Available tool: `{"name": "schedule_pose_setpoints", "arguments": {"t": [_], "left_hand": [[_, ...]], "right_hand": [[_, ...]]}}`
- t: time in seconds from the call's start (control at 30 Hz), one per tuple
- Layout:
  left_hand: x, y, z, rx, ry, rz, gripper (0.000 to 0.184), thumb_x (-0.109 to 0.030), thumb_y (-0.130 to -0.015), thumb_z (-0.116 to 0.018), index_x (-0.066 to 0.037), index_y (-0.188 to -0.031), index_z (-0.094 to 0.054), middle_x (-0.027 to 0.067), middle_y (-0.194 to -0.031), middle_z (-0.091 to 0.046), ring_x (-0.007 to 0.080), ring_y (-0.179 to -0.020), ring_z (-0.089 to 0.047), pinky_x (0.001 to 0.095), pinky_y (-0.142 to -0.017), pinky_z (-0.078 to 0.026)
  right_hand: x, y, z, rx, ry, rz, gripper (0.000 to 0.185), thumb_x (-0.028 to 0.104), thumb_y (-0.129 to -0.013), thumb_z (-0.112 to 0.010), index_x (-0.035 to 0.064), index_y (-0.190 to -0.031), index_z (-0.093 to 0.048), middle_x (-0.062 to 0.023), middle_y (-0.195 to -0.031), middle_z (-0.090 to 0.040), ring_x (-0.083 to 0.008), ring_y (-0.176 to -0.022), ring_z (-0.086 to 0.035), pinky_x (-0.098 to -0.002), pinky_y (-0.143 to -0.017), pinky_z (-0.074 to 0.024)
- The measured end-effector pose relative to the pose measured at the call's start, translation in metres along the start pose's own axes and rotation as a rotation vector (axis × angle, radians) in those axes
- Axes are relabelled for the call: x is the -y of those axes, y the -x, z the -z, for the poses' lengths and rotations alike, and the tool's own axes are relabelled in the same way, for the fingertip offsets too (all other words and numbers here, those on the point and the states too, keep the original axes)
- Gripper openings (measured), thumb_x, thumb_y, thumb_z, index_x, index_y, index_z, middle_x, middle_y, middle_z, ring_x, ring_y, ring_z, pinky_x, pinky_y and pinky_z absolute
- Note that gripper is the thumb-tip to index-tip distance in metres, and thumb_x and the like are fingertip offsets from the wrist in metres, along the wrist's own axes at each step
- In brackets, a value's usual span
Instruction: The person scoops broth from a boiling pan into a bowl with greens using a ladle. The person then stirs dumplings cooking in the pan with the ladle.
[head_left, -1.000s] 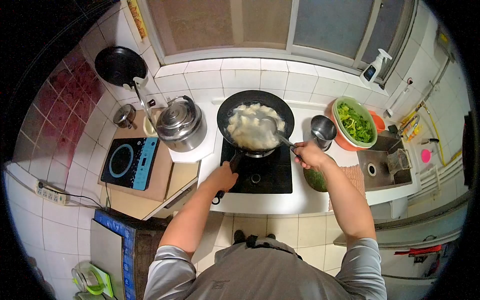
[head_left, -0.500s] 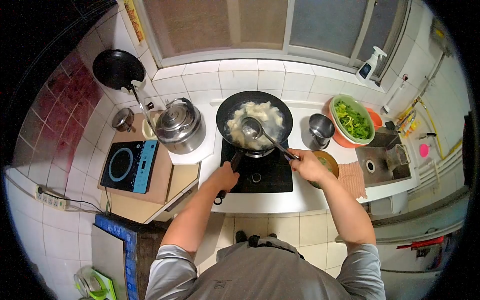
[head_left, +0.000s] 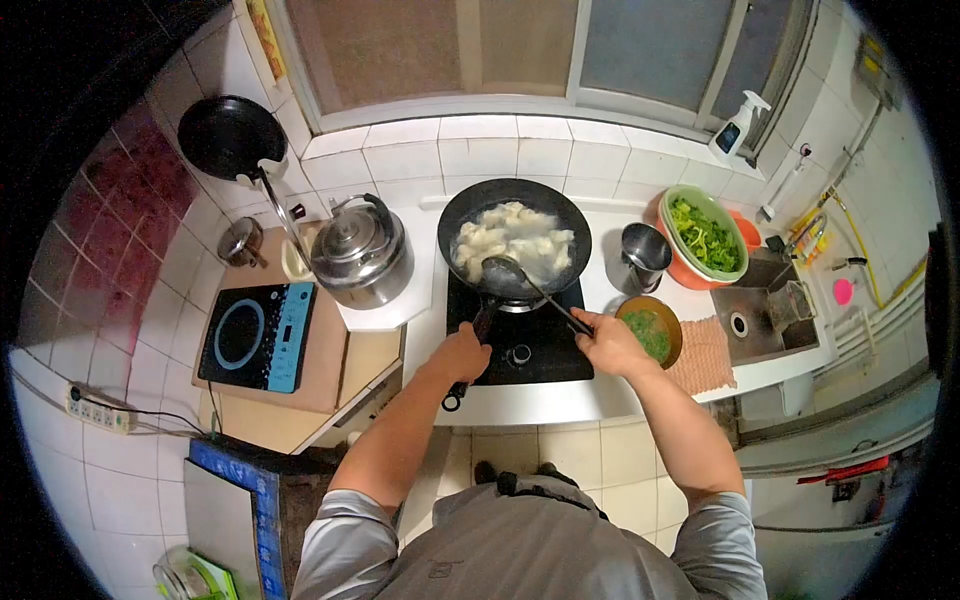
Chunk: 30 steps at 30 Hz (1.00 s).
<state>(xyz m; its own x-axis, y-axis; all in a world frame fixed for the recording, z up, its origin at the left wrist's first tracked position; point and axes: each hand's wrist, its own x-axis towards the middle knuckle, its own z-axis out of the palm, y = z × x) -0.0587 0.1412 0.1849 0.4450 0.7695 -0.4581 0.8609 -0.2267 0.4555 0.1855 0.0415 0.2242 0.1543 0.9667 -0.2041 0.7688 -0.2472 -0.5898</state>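
Observation:
My left hand [head_left: 462,354] is closed round the dark handle of a black wok [head_left: 449,222], which sits on the black cooktop [head_left: 540,362]. White dumplings [head_left: 515,235] lie in cloudy liquid inside it. With my right hand [head_left: 610,345] I grip the dark handle of a ladle [head_left: 504,277], whose bowl is at the near side of the wok, against the dumplings. Close by my right forearm stands a brown bowl [head_left: 674,350] with chopped greens in it.
A steel kettle [head_left: 362,255] stands left of the wok, with a portable induction cooker [head_left: 258,335] farther left. To the right are a metal cup [head_left: 645,250], a basin of leafy greens [head_left: 705,235], a cloth [head_left: 705,355] and the sink [head_left: 775,335].
The ladle's bowl has moved from the middle of the dumplings toward the wok's near side. The wok appears slightly farther right. Both hands keep their grips.

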Motion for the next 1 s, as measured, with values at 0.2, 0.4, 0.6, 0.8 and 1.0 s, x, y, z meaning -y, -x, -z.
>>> {"name": "schedule_pose_setpoints", "arguments": {"t": [0.2, 0.4, 0.6, 0.8, 1.0], "left_hand": [[0.005, -0.006, -0.008, -0.055, -0.053, 0.002, 0.05, -0.028, -0.093, -0.047, 0.013, -0.119, -0.035, 0.0306, -0.093, -0.064, 0.0418, -0.091, -0.064, 0.0464, -0.084, -0.05], [-0.003, -0.001, -0.001, 0.019, 0.069, 0.108, 0.045, -0.029, -0.092, -0.051, 0.01, -0.112, -0.04, 0.0252, -0.079, -0.066, 0.0365, -0.074, -0.067, 0.0444, -0.074, -0.052], [-0.014, 0.009, 0.004, -0.015, 0.091, 0.124, 0.04, -0.028, -0.092, -0.053, 0.007, -0.109, -0.044, 0.0215, -0.072, -0.065, 0.0323, -0.067, -0.067, 0.0426, -0.071, -0.051], [-0.019, 0.012, 0.008, 0.013, 0.136, 0.155, 0.039, -0.027, -0.093, -0.053, 0.007, -0.11, -0.045, 0.022, -0.077, -0.066, 0.0317, -0.065, -0.066, 0.0425, -0.071, -0.051], [0.001, 0.0, -0.005, -0.033, 0.102, 0.071, 0.046, -0.031, -0.09, -0.055, 0.009, -0.111, -0.042, 0.0286, -0.085, -0.065, 0.0405, -0.077, -0.066, 0.0469, -0.077, -0.05]], "right_hand": [[-0.017, -0.018, -0.002, -0.132, 0.061, 0.036, 0.048, 0.018, -0.084, -0.057, 0.012, -0.132, -0.053, -0.0251, -0.099, -0.065, -0.0405, -0.093, -0.063, -0.0462, -0.087, -0.0497], [-0.039, -0.048, 0.027, -0.281, 0.053, 0.064, 0.046, 0.019, -0.085, -0.056, 0.0133, -0.13, -0.054, -0.027, -0.097, -0.065, -0.0414, -0.092, -0.063, -0.0482, -0.086, -0.0495], [-0.045, -0.09, 0.053, -0.303, 0.127, -0.011, 0.046, 0.018, -0.086, -0.053, 0.013, -0.132, -0.052, -0.0259, -0.099, -0.065, -0.042, -0.093, -0.062, -0.0496, -0.085, -0.0487], [-0.048, -0.132, 0.036, -0.213, 0.126, -0.037, 0.049, 0.021, -0.088, -0.051, 0.0101, -0.135, -0.048, -0.0227, -0.11, -0.064, -0.0379, -0.103, -0.061, -0.0478, -0.09, -0.0485], [-0.058, -0.176, 0.008, -0.08, -0.264, 0.018, 0.047, 0.015, -0.087, -0.052, 0.0011, -0.131, -0.05, -0.0196, -0.091, -0.066, -0.029, -0.071, -0.064, -0.0394, -0.065, -0.0518]]}}
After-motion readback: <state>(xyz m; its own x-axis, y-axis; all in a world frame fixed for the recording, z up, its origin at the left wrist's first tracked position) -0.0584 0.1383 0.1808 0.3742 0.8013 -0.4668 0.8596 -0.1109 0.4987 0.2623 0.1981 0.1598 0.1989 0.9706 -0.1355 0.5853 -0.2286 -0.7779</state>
